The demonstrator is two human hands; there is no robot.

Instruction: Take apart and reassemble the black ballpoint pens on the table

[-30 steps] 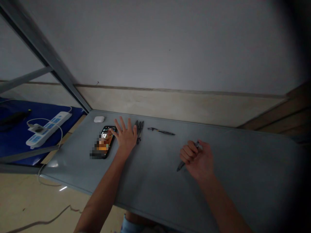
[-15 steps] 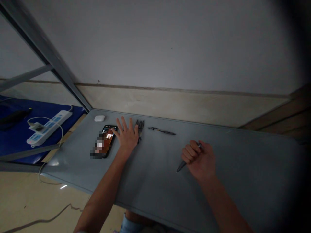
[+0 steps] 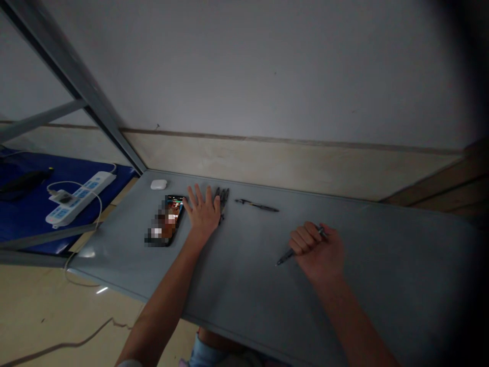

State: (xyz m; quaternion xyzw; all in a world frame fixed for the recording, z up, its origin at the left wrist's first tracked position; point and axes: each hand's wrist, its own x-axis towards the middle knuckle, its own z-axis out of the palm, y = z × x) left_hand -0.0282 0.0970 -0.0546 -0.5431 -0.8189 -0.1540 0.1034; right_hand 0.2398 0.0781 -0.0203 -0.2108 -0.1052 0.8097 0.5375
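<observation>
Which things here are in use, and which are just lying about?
In use:
right hand, fist around a dark pen
left hand, spread between a phone and a row of pens

Lying about:
white earbud case
single pen
power strip

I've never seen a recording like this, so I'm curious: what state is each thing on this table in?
Left hand: open, fingers spread, palm down on the table.
Right hand: closed in a fist around a pen.
Pen: gripped, tip sticking out of the fist.
Smartphone: lying flat, screen lit.
Loose pen: lying flat.
Pen group: lying side by side.
Earbud case: white, lid shut.
Power strip: one plug inserted.
</observation>
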